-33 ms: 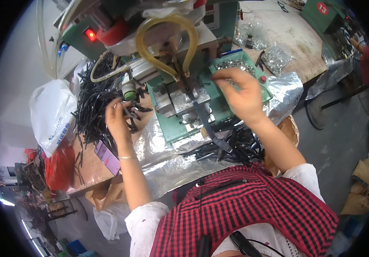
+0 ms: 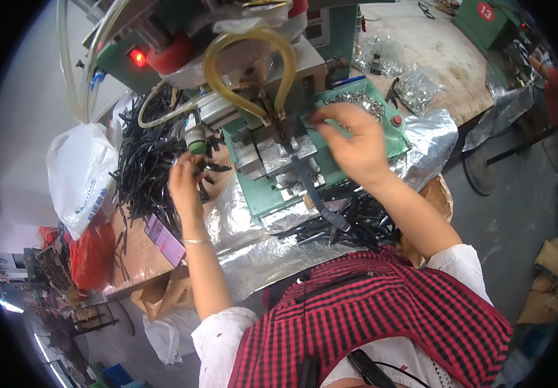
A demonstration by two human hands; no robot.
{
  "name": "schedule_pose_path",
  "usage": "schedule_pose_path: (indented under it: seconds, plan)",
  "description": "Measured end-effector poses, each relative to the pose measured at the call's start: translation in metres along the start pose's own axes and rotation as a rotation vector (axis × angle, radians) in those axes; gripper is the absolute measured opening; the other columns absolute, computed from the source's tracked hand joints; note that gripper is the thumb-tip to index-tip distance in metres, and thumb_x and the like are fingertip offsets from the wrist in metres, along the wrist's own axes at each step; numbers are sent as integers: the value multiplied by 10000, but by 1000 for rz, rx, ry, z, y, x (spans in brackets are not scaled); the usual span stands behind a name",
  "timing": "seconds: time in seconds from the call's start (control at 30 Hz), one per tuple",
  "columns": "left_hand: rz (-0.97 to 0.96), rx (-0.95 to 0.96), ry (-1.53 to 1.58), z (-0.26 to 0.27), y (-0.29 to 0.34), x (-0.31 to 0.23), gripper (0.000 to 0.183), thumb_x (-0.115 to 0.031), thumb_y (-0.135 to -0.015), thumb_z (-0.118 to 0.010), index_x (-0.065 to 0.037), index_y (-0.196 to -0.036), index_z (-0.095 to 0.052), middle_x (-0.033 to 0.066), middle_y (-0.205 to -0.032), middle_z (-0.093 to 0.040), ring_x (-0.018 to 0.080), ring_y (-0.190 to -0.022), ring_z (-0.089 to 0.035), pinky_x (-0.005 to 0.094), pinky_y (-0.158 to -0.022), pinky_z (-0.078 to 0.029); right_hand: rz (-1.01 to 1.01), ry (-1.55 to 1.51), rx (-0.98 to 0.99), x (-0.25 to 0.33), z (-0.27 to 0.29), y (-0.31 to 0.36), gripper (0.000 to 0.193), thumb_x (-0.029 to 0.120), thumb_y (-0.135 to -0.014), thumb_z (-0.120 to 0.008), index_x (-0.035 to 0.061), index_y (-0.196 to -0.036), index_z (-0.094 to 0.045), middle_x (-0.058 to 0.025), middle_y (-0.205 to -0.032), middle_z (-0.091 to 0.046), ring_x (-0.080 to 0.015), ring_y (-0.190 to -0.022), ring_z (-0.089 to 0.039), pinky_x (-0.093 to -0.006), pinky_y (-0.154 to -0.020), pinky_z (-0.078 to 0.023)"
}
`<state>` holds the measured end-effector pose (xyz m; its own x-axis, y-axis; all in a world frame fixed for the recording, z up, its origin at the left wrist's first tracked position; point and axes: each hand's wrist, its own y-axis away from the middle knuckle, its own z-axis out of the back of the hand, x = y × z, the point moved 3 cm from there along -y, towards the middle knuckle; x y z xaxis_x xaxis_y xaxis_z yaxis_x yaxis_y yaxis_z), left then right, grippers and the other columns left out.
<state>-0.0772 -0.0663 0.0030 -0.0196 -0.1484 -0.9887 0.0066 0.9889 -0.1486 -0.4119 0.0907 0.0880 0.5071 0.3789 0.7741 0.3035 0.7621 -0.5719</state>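
We likely fit dark strap [image 2: 308, 186] | left hand [image 2: 185, 187] half-curled, right hand [image 2: 358, 147] nearly pinched, can't tell what's held | next needs careful lining up

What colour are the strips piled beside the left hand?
Black; the strips show best in the head view, just left of the left hand.

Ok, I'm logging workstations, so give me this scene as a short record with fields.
Left hand: near the green-ended fitting and black strips; hold unclear
Right hand: near the metal block; hold unclear
Centre: dark strip running from the metal block toward the checked apron
Left side: phone, white bag, red bag
Indicator: red light, lit
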Motion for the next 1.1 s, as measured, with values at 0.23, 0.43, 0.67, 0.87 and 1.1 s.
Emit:
schedule_pose_path:
  seconds: [0.23,0.43,0.67,0.87,1.1]
  plan:
    - [61,-102,-88,-16,59,-28,339,-291,-1071,-634,20,-978,-732,78,-775,-725,79,-583,-617,202,-465,-401,-216,-457,-124,5,-41,14,313,-42,-927,-693,-44,-1227,-603,-101,-1130,-716,-143,-1005,-699,-283,-898,-536]
    - [-503,-115,-1,-59,95,-136,46,-4,-1008,-639,38,-993,-652,137,-929,-711,121,-654,-623,226,-564,-501,-249,-563,-105,27,-44,5,396,-36,-916,-697,-29,-1284,-548,-122,-1149,-716,-150,-1045,-692,-296,-959,-519]
    - [-1216,314,-588,-124,136,-151,237,-75,-775,-885,-86,-959,-737,117,-985,-774,169,-663,-664,261,-547,-489,-203,-270,135,53,-7,10,488,57,-914,-657,5,-1392,-574,-163,-1260,-712,-267,-1194,-686,-372,-1044,-511]
    - [-1359,349,-563,-152,131,-124,284,-42,-738,-900,-88,-964,-735,92,-940,-760,151,-589,-635,282,-479,-449,-242,306,171,-71,45,46,328,14,-910,-569,42,-1197,-725,-174,-1173,-745,-342,-1090,-713,-386,-979,-538]
    - [-1361,330,-559,-151,131,-118,326,-46,-724,-907,-93,-988,-721,75,-912,-747,154,-606,-642,277,-481,-454,-251,312,-133,-91,79,32,297,17,-887,-588,57,-1146,-728,-163,-1109,-744,-332,-1066,-703,-406,-935,-543]
